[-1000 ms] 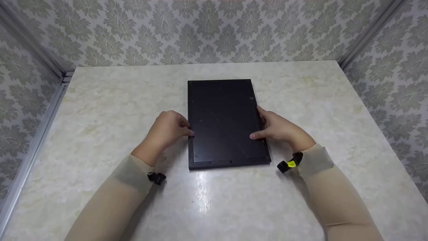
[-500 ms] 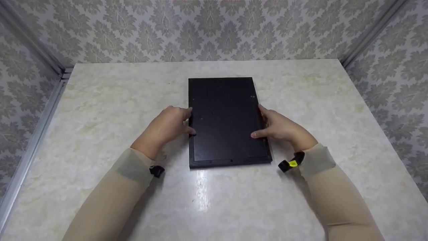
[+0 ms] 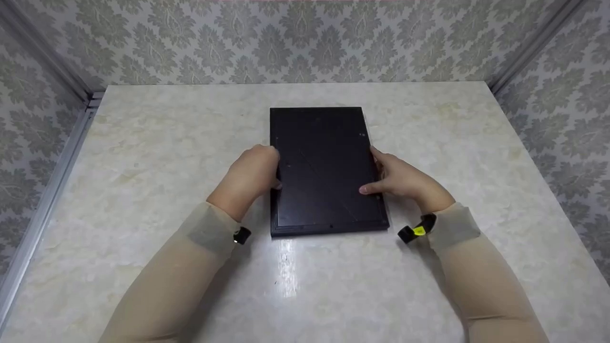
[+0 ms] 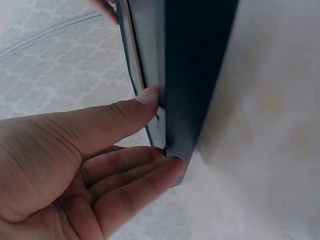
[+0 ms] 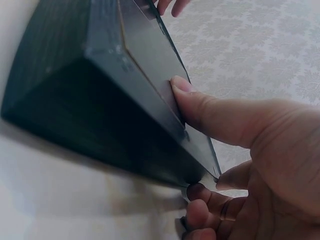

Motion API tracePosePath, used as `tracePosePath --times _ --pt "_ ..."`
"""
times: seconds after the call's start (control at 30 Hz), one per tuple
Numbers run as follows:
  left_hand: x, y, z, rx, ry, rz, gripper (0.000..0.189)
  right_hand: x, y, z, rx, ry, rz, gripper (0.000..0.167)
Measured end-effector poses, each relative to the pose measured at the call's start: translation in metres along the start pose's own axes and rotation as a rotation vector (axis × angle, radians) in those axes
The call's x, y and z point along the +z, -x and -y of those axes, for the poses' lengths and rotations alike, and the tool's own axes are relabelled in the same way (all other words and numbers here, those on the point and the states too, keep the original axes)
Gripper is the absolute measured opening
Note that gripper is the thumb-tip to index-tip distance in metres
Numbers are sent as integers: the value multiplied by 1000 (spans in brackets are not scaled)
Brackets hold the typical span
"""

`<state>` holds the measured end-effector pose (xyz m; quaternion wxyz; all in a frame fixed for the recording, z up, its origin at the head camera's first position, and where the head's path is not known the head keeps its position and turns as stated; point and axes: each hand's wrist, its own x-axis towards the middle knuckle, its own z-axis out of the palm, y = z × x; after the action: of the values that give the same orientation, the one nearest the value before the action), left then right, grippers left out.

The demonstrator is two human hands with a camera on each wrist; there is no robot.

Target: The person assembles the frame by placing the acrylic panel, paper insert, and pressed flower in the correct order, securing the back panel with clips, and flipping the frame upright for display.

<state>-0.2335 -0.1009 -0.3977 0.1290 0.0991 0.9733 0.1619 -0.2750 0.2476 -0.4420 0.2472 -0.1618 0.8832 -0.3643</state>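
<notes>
A black picture frame (image 3: 324,166) lies flat on the table, its inset panel facing up, with small shiny marks near the border. My left hand (image 3: 251,172) holds its left edge; in the left wrist view the thumb (image 4: 147,96) lies on the inner border and the fingers meet the outer side. At the opposite edge, my right hand (image 3: 405,183) grips the frame, thumb (image 5: 182,85) over the panel and fingers along the side. Some fingers of the left hand are hidden in the head view.
The pale marbled table (image 3: 167,128) surrounds the frame. Patterned wall panels (image 3: 295,43) stand behind and at both sides, with metal rails (image 3: 43,209) along the left edge. Each wrist wears a small black camera (image 3: 242,235).
My left hand has slid a little forward along the frame's left edge and turned, with its fingers now bent over the border. The right hand keeps its hold; the frame stays put.
</notes>
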Motion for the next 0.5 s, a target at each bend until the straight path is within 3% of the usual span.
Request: tracePosePath --times 0.23,0.33,0.43,0.5 --pt "-2 -1 -5 8 -28 -23 34 -2 1 3 -16 11 -7 127" --pt "-2 0 -2 -13 8 -14 33 -1 4 8 19 107 -44 122" --pt "2 3 4 -24 54 -2 30 2 13 17 8 246 -107 105" --pt "5 5 9 -15 79 0 29 7 21 26 -64 329 -123 83"
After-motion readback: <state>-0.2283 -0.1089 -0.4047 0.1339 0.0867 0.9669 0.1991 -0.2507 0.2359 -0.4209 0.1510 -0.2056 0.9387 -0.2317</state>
